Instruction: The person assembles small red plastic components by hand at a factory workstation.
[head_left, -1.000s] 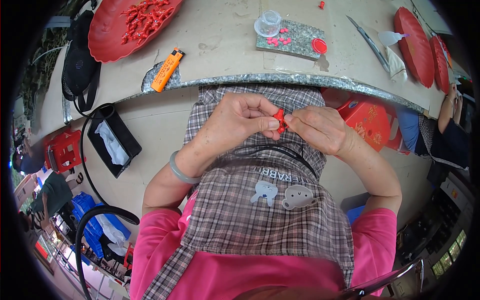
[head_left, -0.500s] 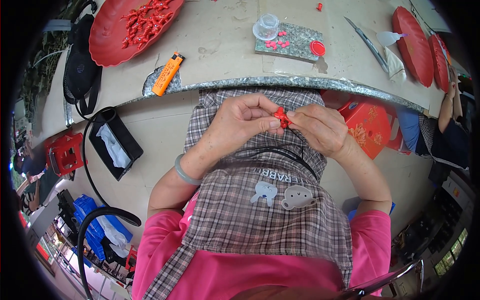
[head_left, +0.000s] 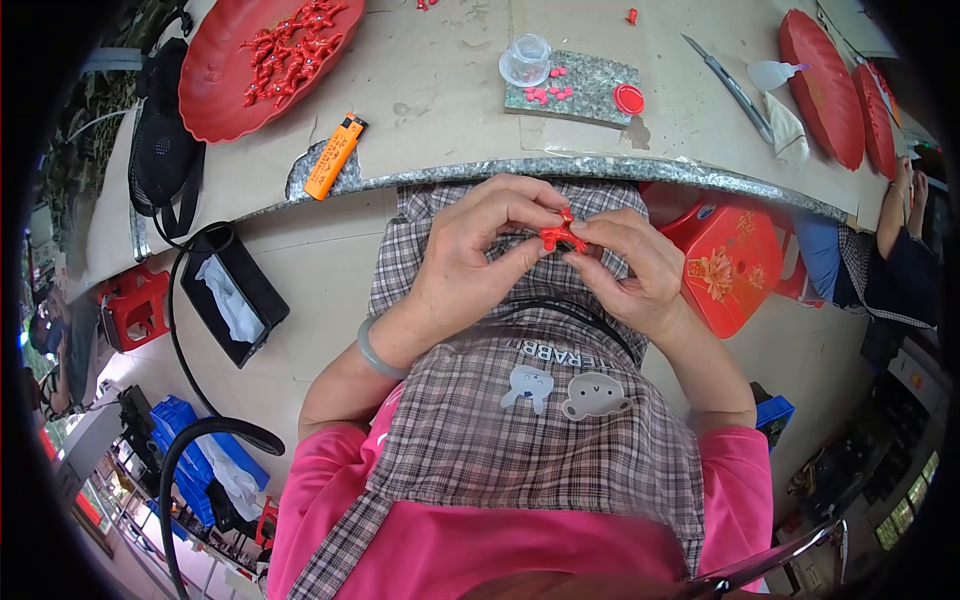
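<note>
Between my two hands, over my lap just off the table edge, is a small glossy red figurine (head_left: 563, 236) with stubby limbs. My left hand (head_left: 492, 225) pinches it from the left with thumb and fingers. From the other side, the thumb and fingertips of my right hand (head_left: 632, 262) grip it too. Fingertips hide parts of the figurine. Similar red figurines (head_left: 290, 55) are heaped in a red scalloped tray (head_left: 210, 100) at the far left of the table.
On the table (head_left: 430, 110) are an orange lighter (head_left: 335, 157), a granite slab (head_left: 600, 80) with pink pellets, a clear cup (head_left: 527, 60), a red cap (head_left: 628, 98), and a craft knife (head_left: 730, 88). Red trays (head_left: 825, 95) stand right. A red stool (head_left: 725, 262) is below. Another person's arm (head_left: 893, 220) shows far right.
The figurine has been turned in my fingers, so its limbs now spread into view. My left fingers have shifted up around it, and my right hand's grip has opened slightly lower.
</note>
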